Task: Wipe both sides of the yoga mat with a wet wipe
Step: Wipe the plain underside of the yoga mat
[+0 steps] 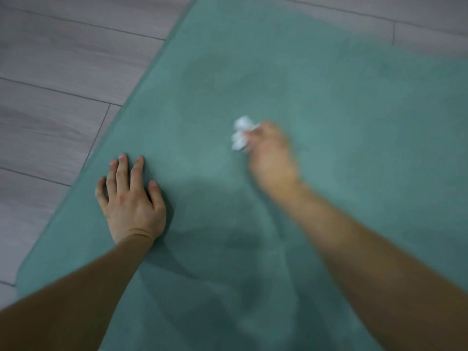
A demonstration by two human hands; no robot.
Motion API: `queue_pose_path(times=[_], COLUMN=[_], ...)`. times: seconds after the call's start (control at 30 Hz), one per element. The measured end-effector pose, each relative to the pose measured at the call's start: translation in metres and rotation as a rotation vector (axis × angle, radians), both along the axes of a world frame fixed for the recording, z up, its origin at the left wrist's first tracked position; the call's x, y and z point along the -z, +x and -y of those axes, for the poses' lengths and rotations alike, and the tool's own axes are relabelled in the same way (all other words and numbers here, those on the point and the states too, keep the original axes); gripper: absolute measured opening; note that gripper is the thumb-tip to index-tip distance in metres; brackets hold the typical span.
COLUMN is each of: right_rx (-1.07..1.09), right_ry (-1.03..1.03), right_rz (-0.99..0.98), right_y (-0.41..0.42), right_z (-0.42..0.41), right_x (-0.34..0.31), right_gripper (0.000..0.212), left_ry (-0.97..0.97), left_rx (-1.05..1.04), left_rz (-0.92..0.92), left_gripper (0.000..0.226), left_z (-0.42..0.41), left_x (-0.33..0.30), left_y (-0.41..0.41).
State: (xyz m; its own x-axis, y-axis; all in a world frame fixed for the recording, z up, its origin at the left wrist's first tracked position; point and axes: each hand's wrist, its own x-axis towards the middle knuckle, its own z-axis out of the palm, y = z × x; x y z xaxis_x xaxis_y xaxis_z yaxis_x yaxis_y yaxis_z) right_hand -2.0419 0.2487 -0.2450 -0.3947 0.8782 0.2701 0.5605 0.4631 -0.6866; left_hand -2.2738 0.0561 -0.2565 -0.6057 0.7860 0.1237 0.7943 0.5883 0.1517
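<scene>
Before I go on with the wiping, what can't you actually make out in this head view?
- Right hand: motion blur smears its fingers, so how they grip the wet wipe is unclear.
- Wet wipe: blurred white wad; whether it touches the yoga mat cannot be told.
- Yoga mat: its far end and right side are cut off by the picture's edges; its underside is hidden.
- Mat under the left hand: covered by the flat palm.
</scene>
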Motion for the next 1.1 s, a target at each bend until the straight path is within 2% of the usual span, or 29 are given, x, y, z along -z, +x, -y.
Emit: queue_pose_path(times=[0.07,0.13,0.2,0.3,0.37,0.47,0.53,0.6,0.7,0.77,0.87,0.93,1.0,1.03,1.1], right_rx=[-0.470,-0.617,-0.470,0.097,0.303,0.337,0.404,0.368,0.431,0.249,-0.387,-0.554,-0.373,-0.159,0.273], right_ry=[0.076,0.195,0.205,0.022,-0.021,-0.041,-0.050,-0.031,-0.010,-0.021,0.034,0.136,0.255,0.259,0.079], right_rz=[0.087,0.198,0.244,0.443,0.435,0.454,0.530,0.603,0.451,0.315,0.254,0.219,0.238,0.307,0.429], right_y=[-0.031,-0.021,0.017,0.112,0.176,0.190,0.186,0.190,0.173,0.127,0.059,0.058,0.085,0.110,0.158], right_z=[0.084,0.109,0.062,-0.027,-0.054,-0.060,-0.064,-0.067,-0.051,-0.006,0.085,0.088,0.029,-0.015,-0.087], right_x=[-0.016,-0.021,-0.025,-0.036,-0.037,-0.027,-0.013,-0.008,-0.013,-0.023,-0.029,-0.032,-0.021,-0.019,-0.019], right_gripper=[0.017,0.024,0.027,0.025,0.022,0.029,0.040,0.055,0.033,0.033,0.034,0.028,0.016,0.013,0.008], left_ry=[-0.003,0.017,0.030,-0.025,-0.081,-0.070,-0.044,-0.006,0.021,0.004,0.016,0.022,0.022,0.016,0.008], left_rx=[0.003,0.001,0.019,0.093,0.064,-0.092,-0.058,-0.032,-0.077,-0.075,-0.076,-0.080,-0.087,-0.088,-0.088], left_rz=[0.001,0.007,-0.019,-0.095,-0.081,0.008,0.041,0.039,0.038,0.029,0.046,0.051,0.045,0.042,0.029], left_gripper=[0.058,0.056,0.051,0.051,0.049,0.041,0.050,0.059,0.058,0.058,0.058,0.058,0.058,0.058,0.058], left_z=[0.001,-0.001,-0.004,0.002,-0.002,-0.027,-0.033,-0.027,-0.028,-0.025,-0.027,-0.026,-0.029,-0.029,-0.028], left_x=[0.001,0.000,0.000,-0.003,-0.014,-0.025,-0.019,-0.007,0.007,0.005,0.001,0.000,-0.001,0.000,0.002], left_y=[-0.001,-0.001,0.001,0.001,0.020,0.081,0.126,0.147,0.146,0.146,0.146,0.148,0.148,0.147,0.147])
